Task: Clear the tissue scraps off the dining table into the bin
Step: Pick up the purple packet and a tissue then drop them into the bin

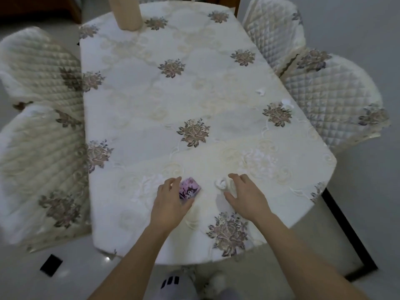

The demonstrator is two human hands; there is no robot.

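Observation:
The dining table [173, 100] wears a white cloth with embroidered flowers. A crumpled white tissue scrap [220, 183] lies near the front edge, just beyond my right hand [242, 194], whose fingers are spread and close around it without gripping. My left hand [168, 198] is closed on a small purple cartoon-printed tissue pack [190, 189] resting on the cloth. Two more white scraps lie toward the right edge: one scrap [260, 92] and another scrap [286, 102]. No bin is in view.
Quilted covered chairs stand on both sides: two on the left [39, 87], two on the right [329, 92]. A beige cylinder [124, 11] stands at the table's far end. A dark frame [350, 234] lies on the floor at right, and a small black object [50, 264] at left.

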